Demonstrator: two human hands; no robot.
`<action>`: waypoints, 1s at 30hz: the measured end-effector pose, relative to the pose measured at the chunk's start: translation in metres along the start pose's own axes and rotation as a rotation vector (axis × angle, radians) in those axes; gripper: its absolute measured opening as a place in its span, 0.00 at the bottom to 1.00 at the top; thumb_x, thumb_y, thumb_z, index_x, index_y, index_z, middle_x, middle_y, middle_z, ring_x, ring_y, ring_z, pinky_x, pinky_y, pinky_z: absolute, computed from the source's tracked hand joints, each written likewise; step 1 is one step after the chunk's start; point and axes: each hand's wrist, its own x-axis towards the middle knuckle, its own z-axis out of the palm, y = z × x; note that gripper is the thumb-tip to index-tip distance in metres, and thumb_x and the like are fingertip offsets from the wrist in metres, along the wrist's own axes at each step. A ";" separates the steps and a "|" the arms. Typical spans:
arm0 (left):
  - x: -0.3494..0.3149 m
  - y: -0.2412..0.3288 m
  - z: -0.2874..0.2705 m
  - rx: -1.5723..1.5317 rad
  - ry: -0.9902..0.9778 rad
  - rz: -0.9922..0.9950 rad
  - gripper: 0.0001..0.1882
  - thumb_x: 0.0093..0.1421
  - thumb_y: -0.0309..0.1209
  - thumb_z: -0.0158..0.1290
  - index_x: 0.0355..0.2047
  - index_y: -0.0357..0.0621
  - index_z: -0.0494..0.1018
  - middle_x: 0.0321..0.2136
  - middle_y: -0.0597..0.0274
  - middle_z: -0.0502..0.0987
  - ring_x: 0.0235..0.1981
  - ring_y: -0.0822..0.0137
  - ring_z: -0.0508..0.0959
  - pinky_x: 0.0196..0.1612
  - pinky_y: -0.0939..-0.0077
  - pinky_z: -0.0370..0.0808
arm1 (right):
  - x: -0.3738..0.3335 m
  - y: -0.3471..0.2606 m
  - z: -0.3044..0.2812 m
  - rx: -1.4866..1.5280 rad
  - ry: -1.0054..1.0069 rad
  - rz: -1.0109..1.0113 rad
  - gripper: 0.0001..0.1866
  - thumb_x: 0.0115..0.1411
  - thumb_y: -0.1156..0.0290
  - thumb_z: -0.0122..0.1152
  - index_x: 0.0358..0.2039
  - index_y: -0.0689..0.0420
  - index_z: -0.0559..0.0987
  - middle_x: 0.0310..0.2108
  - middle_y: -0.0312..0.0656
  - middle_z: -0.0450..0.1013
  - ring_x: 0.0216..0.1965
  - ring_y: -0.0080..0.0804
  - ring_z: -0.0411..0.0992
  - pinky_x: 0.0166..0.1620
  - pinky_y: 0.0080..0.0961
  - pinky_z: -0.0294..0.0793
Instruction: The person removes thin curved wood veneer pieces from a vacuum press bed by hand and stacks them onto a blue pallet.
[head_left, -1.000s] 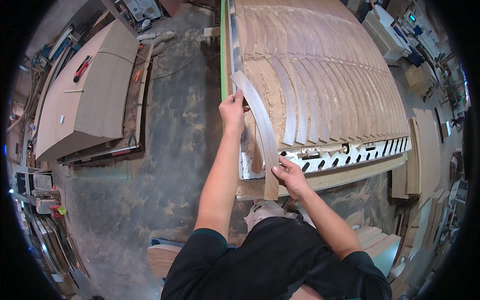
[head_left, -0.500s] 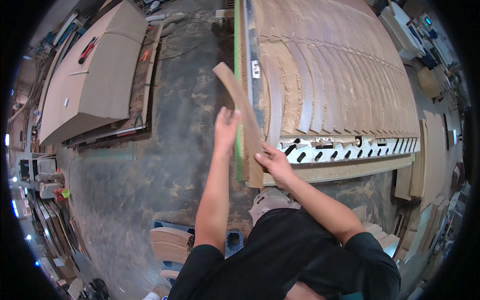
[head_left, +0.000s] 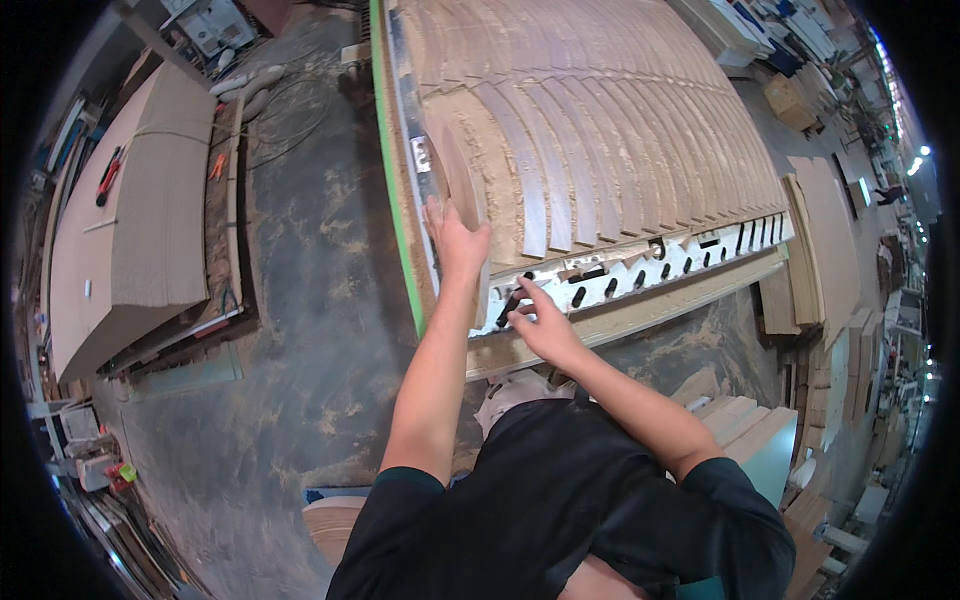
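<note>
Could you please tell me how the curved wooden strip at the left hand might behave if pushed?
The curved wooden strip by the left hand is probably stiff, looking like solid wood, and fairly light, being narrow. Its flat shape and the loose sawdust nearby suggest it may slide rather than roll.

This looks like a woodworking shop: rows of curved wooden strips (head_left: 625, 165) cut from a panel lie amid sawdust (head_left: 490, 165) on a broad bed, a thick stack of boards (head_left: 160, 230) carries a red-and-black hand tool (head_left: 109, 176), and pale dust streaks the dark floor (head_left: 260, 430). Equipment seems to line the blurred edges.
</note>
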 end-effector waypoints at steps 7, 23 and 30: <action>-0.001 0.001 0.021 0.068 0.087 0.033 0.41 0.52 0.32 0.72 0.63 0.25 0.70 0.75 0.26 0.52 0.78 0.29 0.47 0.81 0.41 0.45 | 0.016 0.032 -0.066 -0.196 0.339 0.016 0.29 0.67 0.73 0.64 0.68 0.62 0.72 0.56 0.50 0.76 0.47 0.39 0.79 0.53 0.37 0.80; -0.128 0.032 0.008 0.370 -0.191 0.498 0.14 0.62 0.34 0.65 0.46 0.46 0.80 0.47 0.54 0.79 0.53 0.47 0.76 0.57 0.52 0.72 | 0.020 0.084 -0.147 -0.905 0.295 -0.430 0.22 0.66 0.67 0.63 0.61 0.47 0.79 0.65 0.43 0.71 0.70 0.47 0.64 0.71 0.58 0.56; -0.141 0.064 0.022 0.380 -0.149 0.509 0.09 0.62 0.28 0.63 0.43 0.46 0.81 0.43 0.54 0.81 0.50 0.49 0.78 0.55 0.52 0.73 | 0.014 0.104 -0.221 -0.971 0.284 -0.388 0.29 0.64 0.70 0.64 0.66 0.48 0.75 0.66 0.43 0.70 0.72 0.47 0.62 0.72 0.60 0.54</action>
